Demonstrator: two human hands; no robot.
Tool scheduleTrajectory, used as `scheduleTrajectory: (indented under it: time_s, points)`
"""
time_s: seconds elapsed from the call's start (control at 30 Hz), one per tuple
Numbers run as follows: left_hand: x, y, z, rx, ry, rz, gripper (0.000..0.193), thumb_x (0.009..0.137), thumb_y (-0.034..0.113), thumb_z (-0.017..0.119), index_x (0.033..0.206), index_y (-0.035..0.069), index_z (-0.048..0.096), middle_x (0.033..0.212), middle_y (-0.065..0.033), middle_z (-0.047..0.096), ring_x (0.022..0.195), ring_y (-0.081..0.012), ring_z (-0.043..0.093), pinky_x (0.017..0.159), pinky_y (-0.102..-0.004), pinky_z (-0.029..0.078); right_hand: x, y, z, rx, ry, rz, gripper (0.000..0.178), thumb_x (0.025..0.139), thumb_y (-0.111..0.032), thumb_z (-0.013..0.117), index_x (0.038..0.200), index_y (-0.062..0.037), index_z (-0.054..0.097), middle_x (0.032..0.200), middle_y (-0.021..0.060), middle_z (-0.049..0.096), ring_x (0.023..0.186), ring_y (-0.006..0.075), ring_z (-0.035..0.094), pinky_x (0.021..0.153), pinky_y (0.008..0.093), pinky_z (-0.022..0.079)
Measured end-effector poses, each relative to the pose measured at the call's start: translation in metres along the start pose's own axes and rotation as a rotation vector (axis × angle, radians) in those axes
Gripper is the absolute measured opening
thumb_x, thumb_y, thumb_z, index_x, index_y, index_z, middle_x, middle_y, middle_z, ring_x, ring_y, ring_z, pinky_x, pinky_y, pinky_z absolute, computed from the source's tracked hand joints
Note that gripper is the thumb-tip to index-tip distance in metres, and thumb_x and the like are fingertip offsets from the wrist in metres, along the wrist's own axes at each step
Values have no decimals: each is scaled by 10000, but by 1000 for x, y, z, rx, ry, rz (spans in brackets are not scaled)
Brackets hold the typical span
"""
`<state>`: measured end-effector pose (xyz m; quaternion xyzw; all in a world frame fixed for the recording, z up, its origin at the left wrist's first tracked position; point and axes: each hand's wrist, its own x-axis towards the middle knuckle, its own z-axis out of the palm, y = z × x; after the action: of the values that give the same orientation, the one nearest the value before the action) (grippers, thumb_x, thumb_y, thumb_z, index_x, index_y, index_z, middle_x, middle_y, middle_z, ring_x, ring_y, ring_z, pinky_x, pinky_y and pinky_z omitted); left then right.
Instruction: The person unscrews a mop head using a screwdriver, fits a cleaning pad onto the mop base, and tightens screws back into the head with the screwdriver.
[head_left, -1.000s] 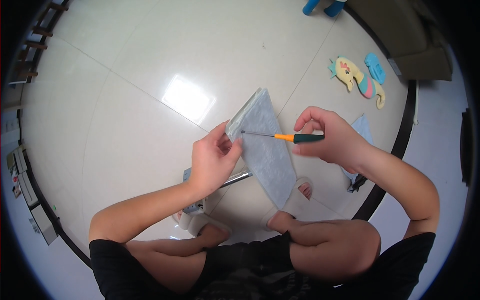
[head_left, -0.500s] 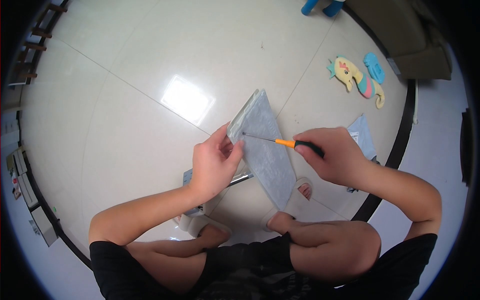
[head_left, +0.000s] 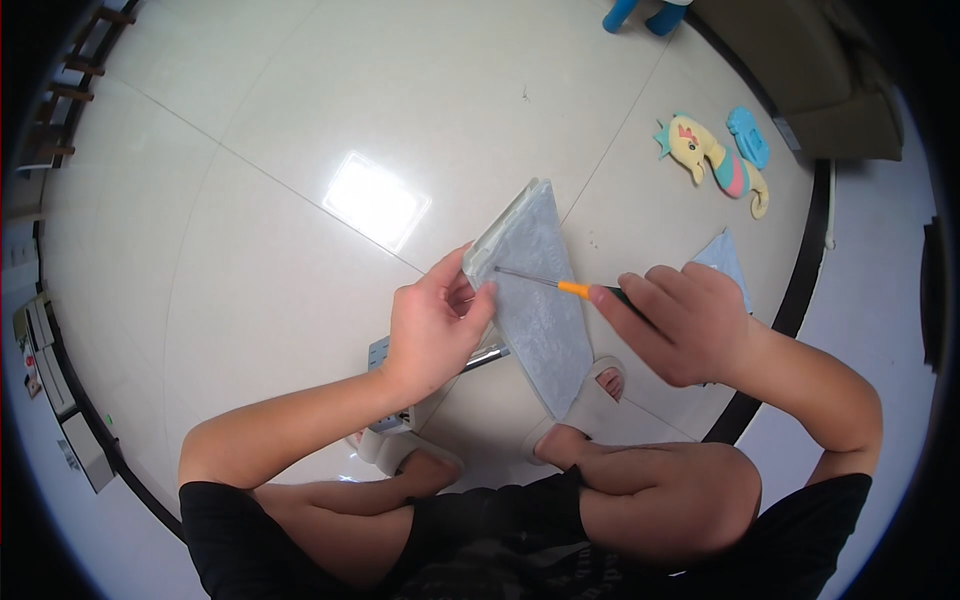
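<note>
A flat grey panel (head_left: 545, 310) with a pale rim along its upper left edge stands tilted in front of me. My left hand (head_left: 435, 325) grips its left edge, thumb on the grey face and fingers behind. In my right hand (head_left: 685, 325) is a screwdriver (head_left: 575, 289) with an orange and dark green handle. Its thin metal shaft points left, and the tip touches the panel's face close to my left thumb. Partly hidden under my left wrist is a grey box-like thing (head_left: 379, 355), with a metal rod (head_left: 485, 357) beside it.
A yellow seahorse plush (head_left: 715, 155) and a blue toy (head_left: 748, 137) lie on the tiled floor at the right. Behind my right hand is a light blue packet (head_left: 725, 262). Blue stool legs (head_left: 640, 15) and a brown sofa (head_left: 845, 125) stand at the far right.
My right hand has turned and its fingers have shifted on the screwdriver handle, moving slightly right. The panel's top has swung a little to the right, with my left hand still holding it.
</note>
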<state>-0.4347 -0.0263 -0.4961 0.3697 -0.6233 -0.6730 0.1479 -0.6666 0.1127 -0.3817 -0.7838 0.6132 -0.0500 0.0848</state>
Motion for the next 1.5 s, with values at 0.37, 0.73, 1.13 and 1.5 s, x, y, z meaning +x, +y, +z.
scheduleTrajectory:
  time_s: [0.37, 0.73, 1.13, 1.5]
  points:
    - [1, 7, 4, 48, 17, 5, 424, 953, 72, 666, 1353, -43, 587, 851, -105, 751, 750, -99, 692, 698, -246, 548, 23, -5, -2, 1037, -103, 844, 76, 915, -63, 705, 984, -53, 677, 714, 50, 591, 521, 72, 444, 451, 284, 357]
    - [7, -1, -1, 3, -9, -16, 421, 958, 52, 666, 1360, -44, 587, 906, -92, 756, 803, -70, 676, 743, -237, 552, 9, 6, -4, 103, 124, 10, 300, 756, 22, 730, 1035, -84, 700, 884, 55, 596, 617, 152, 548, 510, 279, 415]
    - [8, -1, -2, 65, 33, -24, 413, 958, 53, 658, 1351, -50, 589, 916, -95, 759, 797, -70, 677, 739, -242, 554, 29, 10, 2, 893, -15, 632, 211, 848, -2, 686, 1043, -62, 633, 889, 50, 601, 676, 215, 615, 586, 319, 477]
    - [11, 1, -4, 60, 9, -37, 407, 955, 62, 664, 1340, -49, 597, 803, -59, 712, 732, -56, 631, 705, -235, 533, 12, 12, -7, 7, -97, -122, 323, 847, -155, 751, 1146, -43, 704, 930, 54, 633, 622, 185, 588, 539, 307, 495]
